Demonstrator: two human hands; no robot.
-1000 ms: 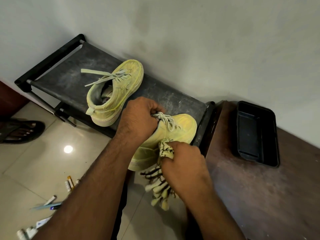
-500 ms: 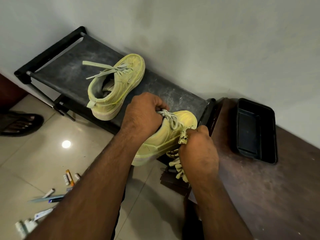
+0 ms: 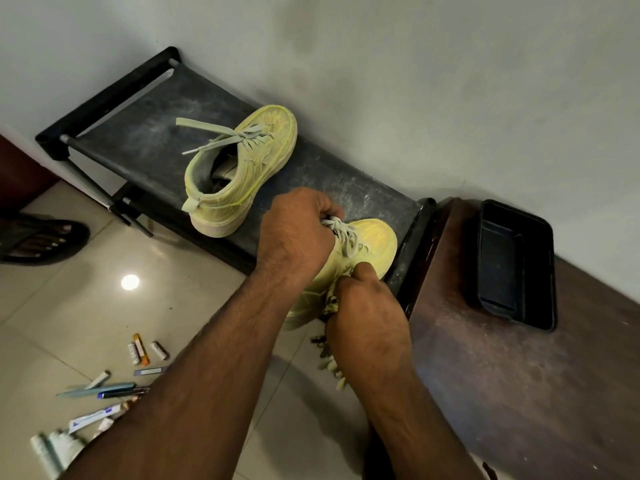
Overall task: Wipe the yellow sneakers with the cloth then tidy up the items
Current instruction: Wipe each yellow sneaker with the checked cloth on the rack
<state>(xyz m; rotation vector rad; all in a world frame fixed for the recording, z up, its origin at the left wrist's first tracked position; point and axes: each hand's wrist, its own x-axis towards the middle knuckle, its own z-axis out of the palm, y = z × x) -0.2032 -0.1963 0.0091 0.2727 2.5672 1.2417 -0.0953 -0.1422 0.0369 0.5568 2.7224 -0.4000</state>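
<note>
One yellow sneaker (image 3: 242, 171) stands on the dusty black shoe rack (image 3: 145, 133), toe toward the wall, laces loose. My left hand (image 3: 294, 233) grips the second yellow sneaker (image 3: 375, 242) at its collar and holds it tilted by the rack's right end. My right hand (image 3: 367, 317) holds a bunched yellow and black striped cloth (image 3: 330, 367) pressed against that sneaker's side. Most of the cloth is hidden under my hand; its fringe hangs below.
A black rectangular tray (image 3: 516, 265) sits on the brown wooden surface (image 3: 519, 393) at the right, against the wall. Several pens, tubes and small items (image 3: 114, 382) lie scattered on the tiled floor at lower left. A sandalled foot (image 3: 41, 240) is at the left edge.
My right hand has rubbed the cloth up along the held sneaker's side toward the toe and back a little. The left hand keeps its grip. The camera view has shifted slightly.
</note>
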